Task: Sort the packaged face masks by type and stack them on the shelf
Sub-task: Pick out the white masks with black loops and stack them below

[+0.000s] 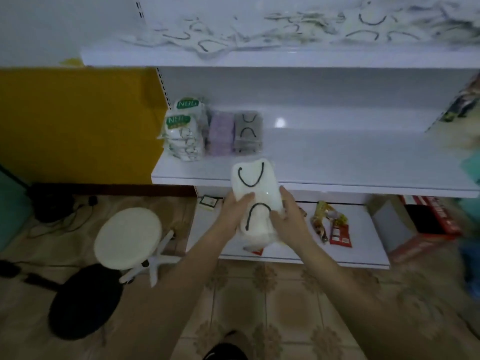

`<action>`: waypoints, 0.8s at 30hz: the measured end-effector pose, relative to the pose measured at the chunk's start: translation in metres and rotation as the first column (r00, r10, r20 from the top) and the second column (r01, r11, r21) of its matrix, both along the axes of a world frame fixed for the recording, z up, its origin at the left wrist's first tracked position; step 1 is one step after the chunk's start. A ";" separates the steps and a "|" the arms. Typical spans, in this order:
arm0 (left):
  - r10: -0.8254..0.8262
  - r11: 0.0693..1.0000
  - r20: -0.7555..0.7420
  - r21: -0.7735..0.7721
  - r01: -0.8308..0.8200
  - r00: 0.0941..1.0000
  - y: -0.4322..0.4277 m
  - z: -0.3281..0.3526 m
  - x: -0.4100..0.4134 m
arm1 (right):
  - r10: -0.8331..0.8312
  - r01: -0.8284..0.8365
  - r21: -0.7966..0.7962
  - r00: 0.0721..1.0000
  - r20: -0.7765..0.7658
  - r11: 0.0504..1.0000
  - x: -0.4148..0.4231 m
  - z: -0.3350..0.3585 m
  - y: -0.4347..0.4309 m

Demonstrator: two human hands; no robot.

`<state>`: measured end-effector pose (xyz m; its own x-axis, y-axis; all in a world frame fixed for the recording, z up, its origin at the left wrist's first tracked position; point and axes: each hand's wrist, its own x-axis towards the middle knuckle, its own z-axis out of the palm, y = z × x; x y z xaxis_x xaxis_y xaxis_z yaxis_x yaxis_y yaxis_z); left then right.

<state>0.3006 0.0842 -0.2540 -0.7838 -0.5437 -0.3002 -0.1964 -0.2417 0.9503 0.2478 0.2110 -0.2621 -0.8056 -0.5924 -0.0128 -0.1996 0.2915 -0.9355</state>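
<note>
I hold a stack of white packaged masks with black ear loops [255,188] in front of the middle shelf [337,162]. My left hand [233,211] grips its left side with the thumb on top. My right hand [287,216] grips the right side. On the middle shelf's left end stand three sorted stacks: green-labelled white masks [183,131], purple masks [220,133] and grey masks with black loops [248,132]. A loose heap of unsorted masks [298,29] covers the top shelf.
Snack packets [332,224] lie on the bottom shelf, with a red box [428,222] to their right. A white round stool [128,237] and a black stool [83,305] stand on the tiled floor at the left. A yellow wall panel [78,120] is behind.
</note>
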 end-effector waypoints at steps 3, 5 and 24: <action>-0.124 0.991 0.120 0.072 0.116 0.985 0.006 -0.022 0.000 | -0.048 0.048 0.033 0.999 0.005 0.998 -0.008 -0.027 -0.001; -0.108 0.994 0.111 0.018 0.107 0.988 -0.002 -0.033 -0.007 | -0.058 0.058 0.014 0.997 0.051 0.998 -0.012 -0.037 -0.007; -0.293 0.955 0.223 0.028 0.295 0.930 -0.063 -0.082 -0.197 | -0.403 0.416 0.040 0.846 0.349 0.908 -0.236 -0.113 -0.081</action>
